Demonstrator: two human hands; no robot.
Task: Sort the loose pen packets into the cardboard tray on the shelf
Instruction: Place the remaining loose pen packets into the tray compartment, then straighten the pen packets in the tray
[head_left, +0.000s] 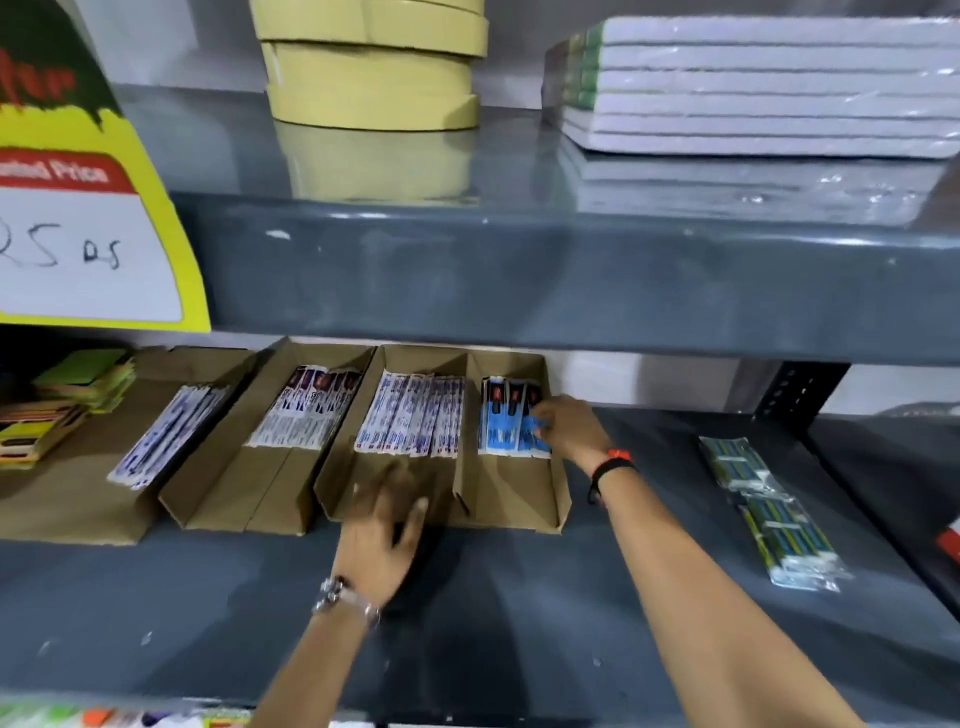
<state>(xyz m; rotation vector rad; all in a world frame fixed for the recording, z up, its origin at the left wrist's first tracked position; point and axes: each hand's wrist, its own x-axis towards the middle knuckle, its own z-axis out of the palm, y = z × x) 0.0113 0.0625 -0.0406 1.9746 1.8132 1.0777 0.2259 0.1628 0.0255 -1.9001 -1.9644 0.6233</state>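
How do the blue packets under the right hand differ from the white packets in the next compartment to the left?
The blue packets have blue fronts with dark tops; the white packets are white with blue and red print. The blue stack is narrower, the white stack wider. The right hand touches the blue packets; the left hand sits at the tray's front, off the white ones. Both lie flat in the same cardboard tray.

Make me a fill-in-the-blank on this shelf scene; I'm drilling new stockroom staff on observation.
1. The right hand touches the ____ pen packets.
2. The left hand rests at the cardboard tray's ____ edge.
3. The tape rolls sit on the ____ shelf.
4. The left wrist wears a ____.

Missing: blue; front; upper; watch
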